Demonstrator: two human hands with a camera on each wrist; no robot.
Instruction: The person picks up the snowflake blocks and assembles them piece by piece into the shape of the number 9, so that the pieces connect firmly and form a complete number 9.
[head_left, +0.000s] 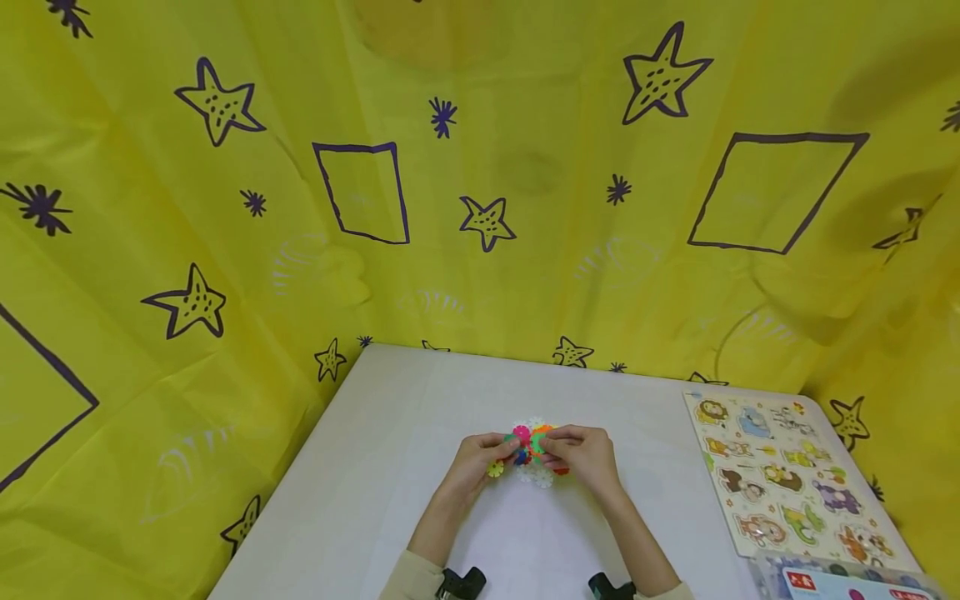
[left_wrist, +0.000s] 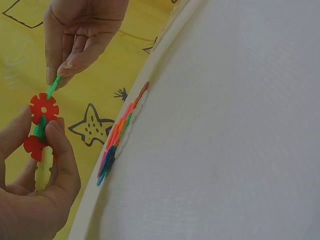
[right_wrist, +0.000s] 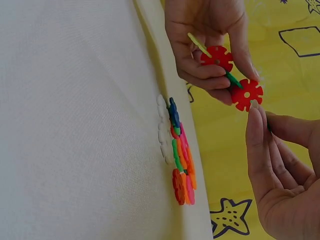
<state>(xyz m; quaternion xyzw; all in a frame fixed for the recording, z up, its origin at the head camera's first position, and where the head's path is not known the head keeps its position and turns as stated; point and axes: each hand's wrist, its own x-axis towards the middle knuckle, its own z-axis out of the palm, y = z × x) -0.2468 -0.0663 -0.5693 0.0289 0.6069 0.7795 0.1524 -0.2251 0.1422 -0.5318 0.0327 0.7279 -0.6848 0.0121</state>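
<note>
My left hand (head_left: 471, 463) grips a short chain of notched, flower-shaped plastic discs. The chain runs from a yellow disc (left_wrist: 44, 172) through a red one and a green one to another red disc (right_wrist: 256, 94). At that last red disc, the thumb and fingers of my right hand (right_wrist: 287, 195) pinch a green disc (left_wrist: 53, 88), seen edge-on with its rim against the red one. On the table behind lies a loose group of discs in white (right_wrist: 162, 132), blue, pink, orange, green and red, partly hidden by the hands in the head view.
The white table (head_left: 390, 417) carries an animal picture board (head_left: 768, 452) at the right. A clear plastic case (head_left: 840, 581) with a printed label stands at the near right corner. Yellow patterned cloth (head_left: 525, 275) hangs behind and at both sides.
</note>
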